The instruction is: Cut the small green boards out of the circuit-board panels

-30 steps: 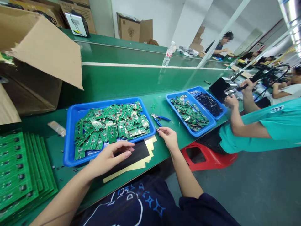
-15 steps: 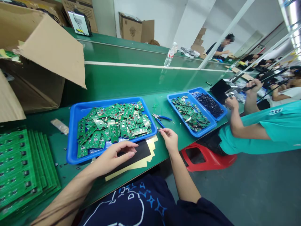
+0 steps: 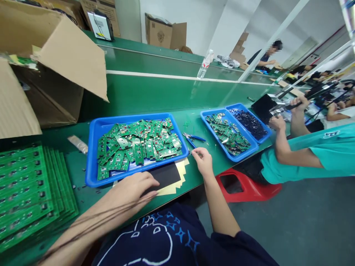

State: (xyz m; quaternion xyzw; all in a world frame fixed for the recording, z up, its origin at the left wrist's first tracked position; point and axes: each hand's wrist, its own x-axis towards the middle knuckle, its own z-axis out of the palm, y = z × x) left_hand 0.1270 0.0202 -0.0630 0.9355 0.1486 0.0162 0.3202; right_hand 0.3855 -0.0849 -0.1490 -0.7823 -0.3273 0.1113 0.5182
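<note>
My left hand (image 3: 134,190) lies palm down on a black sheet (image 3: 166,175) at the bench's near edge, fingers together and slightly bent, holding nothing. Yellow backing sheets (image 3: 181,167) stick out from under the black one. My right hand (image 3: 203,159) rests on the green bench to the right, fingertips pinched; what they pinch is too small to make out. Blue-handled cutters (image 3: 195,138) lie just beyond that hand. A blue tray (image 3: 92,162) heaped with several small green circuit boards (image 3: 138,144) sits right behind the black sheet.
Stacked green board panels (image 3: 24,184) lie at the left, under an open cardboard box (image 3: 61,62). Two more blue trays (image 3: 205,115) stand to the right, in front of a co-worker in a teal shirt (image 3: 313,155). A water bottle (image 3: 204,64) stands on the far belt. A red stool (image 3: 249,186) sits below.
My left hand has slid a little toward me along the black sheet and its fingers have curled. My right hand stays pinched near the cutters. The view shifted slightly left.
</note>
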